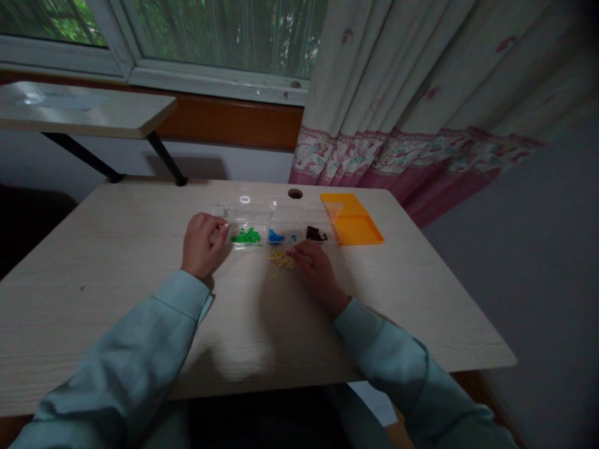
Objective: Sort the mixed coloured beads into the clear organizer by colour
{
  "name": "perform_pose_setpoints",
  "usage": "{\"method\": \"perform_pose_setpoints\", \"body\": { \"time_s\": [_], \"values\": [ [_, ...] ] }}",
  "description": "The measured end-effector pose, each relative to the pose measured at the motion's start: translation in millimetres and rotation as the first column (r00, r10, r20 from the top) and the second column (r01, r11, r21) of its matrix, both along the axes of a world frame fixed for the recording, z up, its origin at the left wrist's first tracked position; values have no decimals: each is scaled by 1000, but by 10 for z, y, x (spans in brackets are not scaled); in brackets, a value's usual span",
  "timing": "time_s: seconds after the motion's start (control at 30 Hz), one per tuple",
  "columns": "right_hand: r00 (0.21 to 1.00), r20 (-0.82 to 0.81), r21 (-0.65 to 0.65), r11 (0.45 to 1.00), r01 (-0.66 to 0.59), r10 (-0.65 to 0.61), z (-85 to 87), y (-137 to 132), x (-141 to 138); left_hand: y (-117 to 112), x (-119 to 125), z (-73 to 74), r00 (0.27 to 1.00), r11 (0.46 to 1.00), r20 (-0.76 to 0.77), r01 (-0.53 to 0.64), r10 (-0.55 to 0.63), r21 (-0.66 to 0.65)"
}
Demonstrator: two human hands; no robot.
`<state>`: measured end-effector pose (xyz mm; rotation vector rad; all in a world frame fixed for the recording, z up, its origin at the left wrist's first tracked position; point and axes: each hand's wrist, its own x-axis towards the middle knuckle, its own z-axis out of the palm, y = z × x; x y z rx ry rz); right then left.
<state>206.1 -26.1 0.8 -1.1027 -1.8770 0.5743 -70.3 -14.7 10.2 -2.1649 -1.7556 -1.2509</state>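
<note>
A clear plastic sorting box (pixel 255 218) lies on the pale wooden table (pixel 116 262), with green beads (pixel 246 236), blue beads (pixel 276 237) and dark brown beads (pixel 316 234) in separate compartments. A small heap of yellow beads (pixel 281 259) lies loose on the table in front of the box. My left hand (pixel 202 244) is curled against the box's left end, its fingers closed on the edge. My right hand (pixel 314 265) rests beside the yellow heap, fingertips pinched together at the beads; what they hold is too small to see.
An orange lid or tray (pixel 352 219) lies right of the box. A round cable hole (pixel 295 194) sits near the table's far edge. Behind are a second small table (pixel 79 112), a window and a patterned curtain (pixel 421 112).
</note>
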Motion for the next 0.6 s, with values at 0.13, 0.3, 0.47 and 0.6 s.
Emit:
{"method": "perform_pose_setpoints", "body": {
  "time_s": [0.13, 0.3, 0.47, 0.6],
  "values": [
    [999, 7, -11, 999, 45, -44, -23, 58, 63, 123, -349, -127, 989, 988, -75, -134, 128, -73],
    [999, 20, -10, 999, 48, -48, -40, 79, 86, 131, -425, -217, 980, 984, -164, -134, 114, -114],
    [998, 59, -11, 999, 32, -32, -39, 71, 92, 127, -412, -213, 979, 983, -173, -128, 104, -133],
    [997, 68, -14, 1000, 27, -26, -30, 61, 84, 128, -412, -217, 981, 983, -164, -125, 102, -137]
  ]
}}
